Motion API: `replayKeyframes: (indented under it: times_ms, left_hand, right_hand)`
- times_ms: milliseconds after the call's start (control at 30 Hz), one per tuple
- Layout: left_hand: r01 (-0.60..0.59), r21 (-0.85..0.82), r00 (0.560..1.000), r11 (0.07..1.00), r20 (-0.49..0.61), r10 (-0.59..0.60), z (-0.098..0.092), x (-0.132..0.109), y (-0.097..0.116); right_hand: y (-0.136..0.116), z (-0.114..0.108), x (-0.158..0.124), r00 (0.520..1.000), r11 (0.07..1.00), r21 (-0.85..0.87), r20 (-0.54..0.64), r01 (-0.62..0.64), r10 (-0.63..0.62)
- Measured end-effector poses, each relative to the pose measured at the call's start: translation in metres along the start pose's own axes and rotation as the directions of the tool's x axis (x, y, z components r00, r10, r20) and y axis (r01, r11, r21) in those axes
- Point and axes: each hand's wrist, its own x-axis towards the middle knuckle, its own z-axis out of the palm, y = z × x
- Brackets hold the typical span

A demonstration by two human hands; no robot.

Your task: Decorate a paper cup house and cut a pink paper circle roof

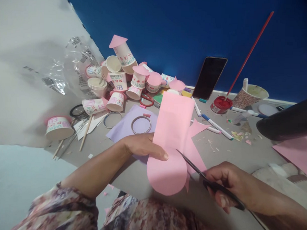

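My left hand (149,148) grips a sheet of pink paper (175,119), its thumb lying on top and the other fingers hidden behind. The lower end of the paper is cut into a rounded shape, joined to a straight-sided strip above. In my right hand (226,188) is a pair of black-handled scissors (192,165); the tip of the blades meets the paper's right side, where the round part narrows. Pointed pink offcuts (196,150) lie on the table behind the paper, to its right.
Decorated paper cups (116,101) with pink roofs crowd the back left. Purple paper (128,122) carries a bangle (141,124). A phone (210,78) leans on the blue wall. Markers (217,126), a red paint jar (221,104) and a dark cylinder (289,118) stand or lie right.
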Motion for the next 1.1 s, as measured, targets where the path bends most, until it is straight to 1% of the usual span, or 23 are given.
replayKeyframes:
  times_ms: [200, 333, 433, 533, 600, 700, 767, 833, 933, 1100]
  left_hand:
    - [0.019, 0.01, 1.0, 1.0, 0.002, -0.019, 0.001, 0.001, 0.001]
    - [0.068, 0.024, 0.998, 0.997, -0.021, -0.067, 0.002, 0.001, 0.005]
    - [0.079, 0.011, 0.996, 0.997, -0.035, -0.079, 0.003, 0.0, 0.009]
    - [0.05, -0.058, 0.993, 0.997, -0.104, -0.056, 0.006, 0.0, 0.011]
    - [-0.001, -0.103, 0.985, 0.995, -0.174, -0.017, 0.008, 0.001, 0.012]
    - [-0.106, -0.123, 0.951, 0.987, -0.303, 0.064, 0.013, 0.004, 0.011]
    - [-0.173, -0.125, 0.908, 0.977, -0.405, 0.109, 0.017, 0.007, 0.011]
    - [-0.238, -0.131, 0.864, 0.962, -0.481, 0.149, 0.022, 0.01, 0.01]
    - [-0.282, -0.13, 0.824, 0.951, -0.54, 0.17, 0.029, 0.015, 0.007]
    - [-0.293, -0.111, 0.776, 0.95, -0.608, 0.168, 0.039, 0.02, 0.004]
  right_hand:
    - [0.005, 0.0, 0.001, 1.0, 0.998, 0.062, 0.017, 0.023, -0.024]
    - [0.004, 0.0, 0.002, 1.0, 0.999, 0.037, 0.019, 0.007, -0.008]
    - [0.003, 0.001, 0.003, 1.0, 1.0, 0.027, 0.003, 0.008, -0.008]
    - [0.001, 0.002, 0.004, 0.999, 0.999, 0.044, -0.025, 0.025, -0.024]
    - [0.0, 0.002, 0.004, 0.997, 0.995, 0.092, -0.06, 0.05, -0.044]
    - [0.0, 0.002, 0.004, 0.985, 0.979, 0.162, -0.138, 0.122, -0.1]
    - [0.004, 0.003, 0.005, 0.969, 0.97, 0.159, -0.192, 0.185, -0.154]
    - [0.009, 0.004, 0.008, 0.946, 0.957, 0.144, -0.247, 0.251, -0.211]
    - [0.014, 0.006, 0.013, 0.921, 0.943, 0.144, -0.303, 0.3, -0.246]
    - [0.013, 0.009, 0.014, 0.923, 0.941, 0.177, -0.313, 0.288, -0.223]
